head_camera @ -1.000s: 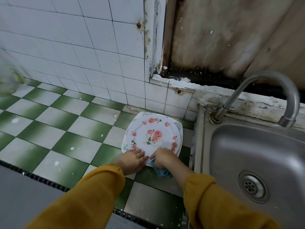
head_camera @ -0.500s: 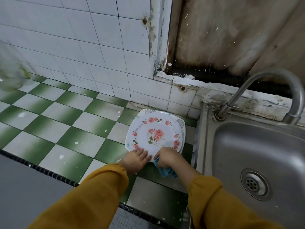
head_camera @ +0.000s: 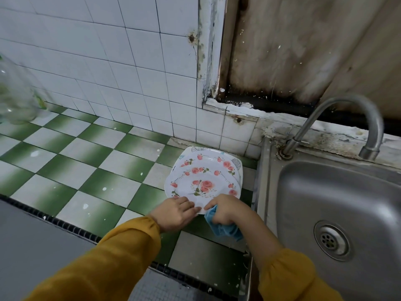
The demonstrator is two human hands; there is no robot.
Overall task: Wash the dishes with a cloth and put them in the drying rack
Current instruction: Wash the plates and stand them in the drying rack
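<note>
The rose-patterned top plate [head_camera: 201, 183] lies just beyond both hands, on a stack of plates [head_camera: 217, 154] on the green-checked tiled table [head_camera: 91, 170]. The left hand [head_camera: 175, 213] lays fairly straight fingers on its near rim; its thumb is hidden. The right hand [head_camera: 223, 210] is curled round a blue cloth [head_camera: 225, 230], its fingertips touching the same rim. The steel sink [head_camera: 338, 203] sits just to the right of the right hand. The plate looks light, stiff and glossy, probably slippery once wet and breakable if dropped. A pinch across the rim, thumb on top, fingers beneath, seems safest.
</note>
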